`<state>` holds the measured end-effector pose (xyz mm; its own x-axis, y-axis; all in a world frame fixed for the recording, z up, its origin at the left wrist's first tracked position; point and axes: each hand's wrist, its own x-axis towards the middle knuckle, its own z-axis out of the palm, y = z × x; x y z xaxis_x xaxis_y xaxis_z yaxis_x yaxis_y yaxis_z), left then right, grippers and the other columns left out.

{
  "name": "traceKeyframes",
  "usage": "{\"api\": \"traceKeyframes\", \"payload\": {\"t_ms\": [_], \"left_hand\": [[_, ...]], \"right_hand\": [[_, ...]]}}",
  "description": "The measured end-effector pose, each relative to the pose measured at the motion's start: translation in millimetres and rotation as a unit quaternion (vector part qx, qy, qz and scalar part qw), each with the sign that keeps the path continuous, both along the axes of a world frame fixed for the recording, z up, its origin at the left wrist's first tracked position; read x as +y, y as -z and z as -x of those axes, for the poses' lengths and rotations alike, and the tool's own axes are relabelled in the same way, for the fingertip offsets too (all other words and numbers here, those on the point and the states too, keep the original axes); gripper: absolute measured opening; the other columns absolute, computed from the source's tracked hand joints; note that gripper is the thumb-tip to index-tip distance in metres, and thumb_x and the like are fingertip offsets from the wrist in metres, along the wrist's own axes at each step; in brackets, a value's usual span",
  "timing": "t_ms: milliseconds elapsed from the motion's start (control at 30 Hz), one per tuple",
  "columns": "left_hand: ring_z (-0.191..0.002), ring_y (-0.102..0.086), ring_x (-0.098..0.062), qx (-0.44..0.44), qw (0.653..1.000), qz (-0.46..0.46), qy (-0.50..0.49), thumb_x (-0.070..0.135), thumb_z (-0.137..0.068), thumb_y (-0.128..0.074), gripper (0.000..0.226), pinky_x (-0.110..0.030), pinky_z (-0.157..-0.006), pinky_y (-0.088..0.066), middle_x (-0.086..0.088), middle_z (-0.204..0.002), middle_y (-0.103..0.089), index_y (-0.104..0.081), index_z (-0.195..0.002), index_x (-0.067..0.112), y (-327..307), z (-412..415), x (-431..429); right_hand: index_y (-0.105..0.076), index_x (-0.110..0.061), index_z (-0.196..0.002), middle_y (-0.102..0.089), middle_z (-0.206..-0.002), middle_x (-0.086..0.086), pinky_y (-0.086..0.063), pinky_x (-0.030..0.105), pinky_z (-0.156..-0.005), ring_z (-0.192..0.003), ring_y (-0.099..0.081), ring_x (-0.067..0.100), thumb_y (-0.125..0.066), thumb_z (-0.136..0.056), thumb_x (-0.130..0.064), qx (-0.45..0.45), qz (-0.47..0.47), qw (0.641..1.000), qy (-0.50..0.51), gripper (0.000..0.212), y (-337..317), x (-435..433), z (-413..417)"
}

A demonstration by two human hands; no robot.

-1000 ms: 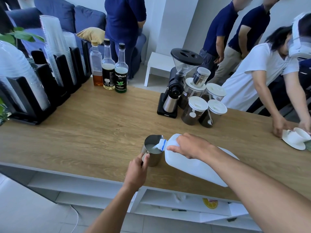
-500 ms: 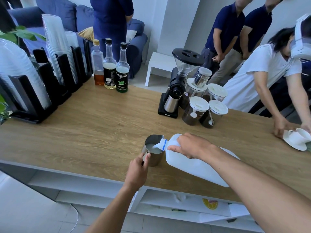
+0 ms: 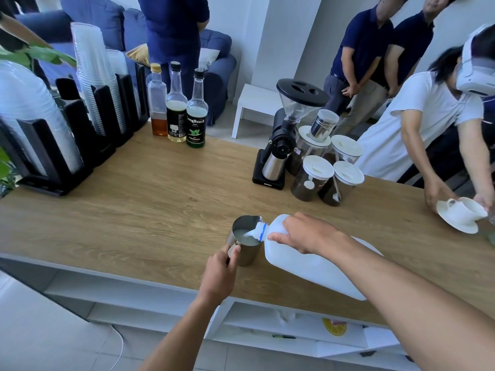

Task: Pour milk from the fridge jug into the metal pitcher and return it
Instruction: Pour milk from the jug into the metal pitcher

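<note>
Now both hands closed: left (image 3: 218,274) on pitcher (image 3: 245,243) handle, right (image 3: 305,232) gripping tilted jug (image 3: 308,266).

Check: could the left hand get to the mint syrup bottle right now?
Probably not: the left hand grips the metal pitcher during pouring, though bare countertop lies between it and the mint syrup bottle.

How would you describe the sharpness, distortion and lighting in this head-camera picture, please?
Head view: wide-angle bending bows the wooden counter's edges; soft, even daylight, with faint shadows; the white plastic milk jug and steel pitcher look sharp; the person in the white headset at the right edge is smeared.
</note>
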<state>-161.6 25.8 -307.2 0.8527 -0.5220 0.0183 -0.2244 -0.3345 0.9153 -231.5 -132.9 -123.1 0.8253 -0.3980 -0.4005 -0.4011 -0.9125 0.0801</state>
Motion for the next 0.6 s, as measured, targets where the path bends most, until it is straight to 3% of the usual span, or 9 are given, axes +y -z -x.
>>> {"api": "traceKeyframes", "payload": {"t_ms": [233,400,500,600], "left_hand": [[-0.046,-0.031,-0.014,-0.007,1.000,-0.004,0.005,0.038,-0.103,-0.040,0.034,-0.036,-0.052,-0.034,0.007,-0.044,-0.031,-0.062,-0.124,0.025,1.8,-0.9,0.0],[-0.046,-0.032,-0.014,-0.009,1.000,-0.005,0.009,0.047,-0.099,-0.036,0.040,-0.048,-0.054,-0.042,0.006,-0.045,-0.031,-0.061,-0.126,0.030,2.1,-0.7,0.8],[-0.046,-0.030,-0.014,-0.013,1.000,0.001,0.009,0.040,-0.102,-0.040,0.034,-0.046,-0.053,-0.039,0.005,-0.045,-0.030,-0.060,-0.128,0.030,1.8,-1.0,0.1],[-0.047,-0.031,-0.014,-0.014,1.000,0.000,0.008,0.054,-0.097,-0.034,0.051,-0.039,-0.053,-0.035,0.005,-0.047,-0.031,-0.062,-0.127,0.025,0.1,-1.2,0.1]], "right_hand": [[-0.032,-0.011,-0.056,-0.036,-0.055,0.002,-0.023,0.029,-0.046,-0.045,-0.032,0.019,-0.040,-0.096,-0.057,0.004,-0.006,1.000,0.005,0.061,-3.9,2.3,-0.4],[-0.033,-0.011,-0.058,-0.036,-0.058,0.001,-0.021,0.030,-0.045,-0.046,-0.031,0.018,-0.039,-0.096,-0.058,0.010,0.006,1.000,-0.003,0.061,-4.7,3.4,-1.1],[-0.033,-0.011,-0.058,-0.038,-0.059,0.001,-0.022,0.029,-0.045,-0.047,-0.032,0.018,-0.040,-0.095,-0.058,0.007,0.007,1.000,-0.002,0.061,-4.5,3.6,-1.0],[-0.035,-0.013,-0.058,-0.039,-0.060,0.001,-0.023,0.029,-0.046,-0.047,-0.033,0.017,-0.039,-0.096,-0.058,0.010,0.008,1.000,-0.005,0.060,-4.6,4.2,-0.6]]}}
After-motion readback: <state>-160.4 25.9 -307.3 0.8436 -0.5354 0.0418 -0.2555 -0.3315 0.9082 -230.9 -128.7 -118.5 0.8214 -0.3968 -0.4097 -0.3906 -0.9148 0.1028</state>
